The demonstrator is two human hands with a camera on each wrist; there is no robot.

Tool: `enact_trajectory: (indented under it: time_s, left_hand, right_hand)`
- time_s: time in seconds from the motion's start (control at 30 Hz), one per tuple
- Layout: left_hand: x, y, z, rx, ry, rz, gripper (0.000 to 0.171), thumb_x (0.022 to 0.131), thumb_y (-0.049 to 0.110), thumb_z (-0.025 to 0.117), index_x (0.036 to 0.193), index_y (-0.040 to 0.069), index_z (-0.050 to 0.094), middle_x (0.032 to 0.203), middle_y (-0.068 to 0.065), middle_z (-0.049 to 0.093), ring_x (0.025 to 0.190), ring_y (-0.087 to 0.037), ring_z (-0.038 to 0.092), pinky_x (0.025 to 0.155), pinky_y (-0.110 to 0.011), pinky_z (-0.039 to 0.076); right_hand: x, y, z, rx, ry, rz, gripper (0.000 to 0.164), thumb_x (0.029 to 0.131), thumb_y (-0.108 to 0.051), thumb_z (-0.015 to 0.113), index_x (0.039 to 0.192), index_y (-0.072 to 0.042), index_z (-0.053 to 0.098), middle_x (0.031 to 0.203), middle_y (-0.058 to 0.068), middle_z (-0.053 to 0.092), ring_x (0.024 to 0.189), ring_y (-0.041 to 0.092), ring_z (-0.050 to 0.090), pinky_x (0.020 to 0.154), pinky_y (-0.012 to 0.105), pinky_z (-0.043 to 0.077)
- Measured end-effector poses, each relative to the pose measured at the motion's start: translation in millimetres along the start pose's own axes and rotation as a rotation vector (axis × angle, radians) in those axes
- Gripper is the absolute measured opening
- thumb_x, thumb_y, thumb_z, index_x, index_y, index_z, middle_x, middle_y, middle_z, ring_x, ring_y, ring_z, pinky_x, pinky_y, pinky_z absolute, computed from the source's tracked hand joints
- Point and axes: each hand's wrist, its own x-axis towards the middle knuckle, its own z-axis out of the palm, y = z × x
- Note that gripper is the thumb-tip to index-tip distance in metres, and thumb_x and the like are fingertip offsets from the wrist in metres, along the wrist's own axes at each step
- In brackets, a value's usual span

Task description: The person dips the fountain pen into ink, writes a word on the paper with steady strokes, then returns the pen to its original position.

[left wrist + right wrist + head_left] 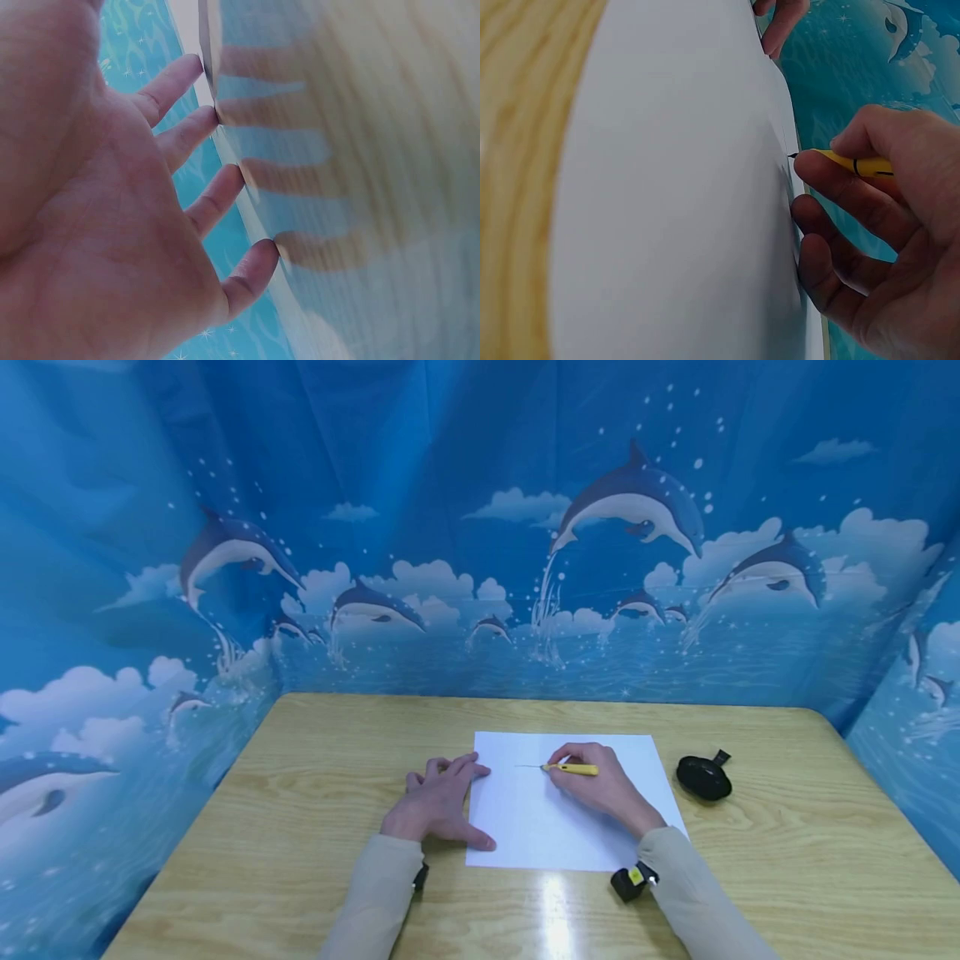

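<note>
A white sheet of paper point(525, 827) lies on the wooden table. My right hand point(596, 781) pinches a yellow pen point(581, 769) between thumb and fingers, its dark tip at the sheet's upper part. From the tip a thin line point(527, 766) runs left across the paper. In the right wrist view the other fingers point(816, 259) curl loosely, right by the paper. My left hand point(442, 802) is spread over the sheet's left edge, thumb and some fingertips on the paper. The left wrist view has its fingers point(251, 274) apart, tips down on the surface, palm raised.
To the right of the paper sits a black oval bowl-shaped object point(703, 778) with a short tab. The wooden table point(300, 810) reaches back to a blue dolphin-print curtain point(450, 652), which also hangs at both sides. Dark wrist devices point(630, 882) are strapped at the sleeves.
</note>
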Motion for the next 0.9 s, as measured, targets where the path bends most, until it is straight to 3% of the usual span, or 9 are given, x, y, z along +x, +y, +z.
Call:
enact_trajectory:
  time_s: [0.63,0.9]
  left_hand:
    - [0.2,-1.2,0.9,-0.015,0.005,0.007,0.103,0.066,0.066,0.088,0.152,0.03,0.044,0.17,0.001,0.027,0.149,-0.041,0.026,0.111,-0.072,0.026]
    - [1.3,-1.6,0.7,-0.005,0.002,0.009,0.103,0.066,0.066,0.087,0.152,0.031,0.044,0.17,0.001,0.026,0.149,-0.04,0.026,0.11,-0.07,0.027]
  right_hand:
    - [-5,5,-7,-0.021,0.009,0.007,0.014,0.093,-0.021,0.07,0.105,-0.016,0.076,0.095,0.002,0.074,0.078,0.017,0.059,0.073,0.032,0.048]
    - [-5,5,-11,-0.016,0.003,-0.008,0.014,0.094,-0.021,0.071,0.104,-0.014,0.076,0.09,0.003,0.072,0.072,0.018,0.056,0.068,0.032,0.047]
